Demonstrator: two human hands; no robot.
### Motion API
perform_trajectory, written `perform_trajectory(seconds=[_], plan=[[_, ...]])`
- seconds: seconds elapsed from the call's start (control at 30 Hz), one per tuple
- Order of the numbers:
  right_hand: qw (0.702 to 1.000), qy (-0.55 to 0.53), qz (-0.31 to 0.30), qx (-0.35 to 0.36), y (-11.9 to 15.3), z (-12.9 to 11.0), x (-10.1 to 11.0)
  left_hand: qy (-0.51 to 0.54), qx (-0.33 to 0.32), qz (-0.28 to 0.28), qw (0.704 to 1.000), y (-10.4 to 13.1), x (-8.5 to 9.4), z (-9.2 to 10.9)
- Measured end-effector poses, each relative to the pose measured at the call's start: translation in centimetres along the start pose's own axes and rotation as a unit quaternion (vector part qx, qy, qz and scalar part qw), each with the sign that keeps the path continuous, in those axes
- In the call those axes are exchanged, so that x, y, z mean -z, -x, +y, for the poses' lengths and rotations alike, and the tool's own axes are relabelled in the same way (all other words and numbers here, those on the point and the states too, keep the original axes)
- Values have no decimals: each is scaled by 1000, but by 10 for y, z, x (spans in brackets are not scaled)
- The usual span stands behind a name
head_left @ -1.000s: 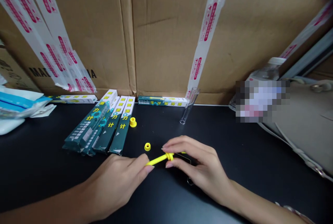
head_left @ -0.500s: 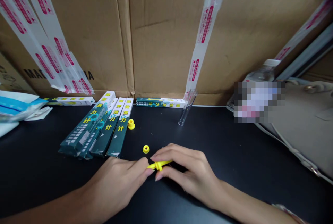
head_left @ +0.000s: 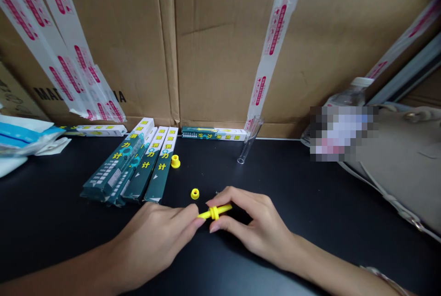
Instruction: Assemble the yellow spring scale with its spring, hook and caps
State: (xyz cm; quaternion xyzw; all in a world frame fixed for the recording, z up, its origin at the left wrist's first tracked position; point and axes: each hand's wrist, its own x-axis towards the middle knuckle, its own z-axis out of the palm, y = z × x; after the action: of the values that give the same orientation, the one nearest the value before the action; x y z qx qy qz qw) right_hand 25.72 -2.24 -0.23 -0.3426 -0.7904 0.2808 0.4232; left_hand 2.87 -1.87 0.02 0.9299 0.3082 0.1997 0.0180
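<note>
Both hands meet over the black table around a slim yellow plastic rod (head_left: 225,208) with a raised collar (head_left: 214,213). My left hand (head_left: 161,236) is closed on the rod's left end, pinching it between thumb and forefinger. My right hand (head_left: 258,222) has its thumb and forefinger on either side of the collar, gripping it lightly, and the rod's right end shows between them. Just beyond lies a small yellow ring-shaped cap (head_left: 195,193). Farther back, another yellow flanged cap (head_left: 175,161) stands beside the boxes. A clear plastic tube (head_left: 246,147) leans against the carton behind.
Several narrow green-and-white boxes (head_left: 132,163) lie at the left; another box (head_left: 213,133) rests along the carton (head_left: 220,66). A blue-and-white plastic packet (head_left: 27,135) is at far left. On the right are a bottle (head_left: 351,94) and a beige bag (head_left: 399,158).
My right thumb and forefinger have spread slightly, exposing more of the rod's right end and the collar. The left hand keeps its hold. The view has shifted a little.
</note>
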Motion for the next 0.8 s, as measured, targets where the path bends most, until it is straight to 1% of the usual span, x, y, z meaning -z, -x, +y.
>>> perform_trajectory(seconds=[0.17,0.33,0.4,0.5,0.57,0.7,0.8], plan=[[1000,-24,2,-19,-1,3,-1,24,10,-27,999,-2,3,1],[999,-20,5,-31,0,0,1,26,17,-20,999,-4,5,3],[999,-19,5,-25,0,0,1,22,24,-21,999,-3,4,3],[999,-34,9,2,0,0,3,27,28,-23,999,-3,3,3],[999,-40,3,8,1,-1,3,44,32,-23,998,-2,4,3],[999,-28,-21,-8,3,-3,3,83,48,-19,995,-3,7,4],[999,-8,-33,-2,2,-3,7,89,46,0,995,-3,8,5]])
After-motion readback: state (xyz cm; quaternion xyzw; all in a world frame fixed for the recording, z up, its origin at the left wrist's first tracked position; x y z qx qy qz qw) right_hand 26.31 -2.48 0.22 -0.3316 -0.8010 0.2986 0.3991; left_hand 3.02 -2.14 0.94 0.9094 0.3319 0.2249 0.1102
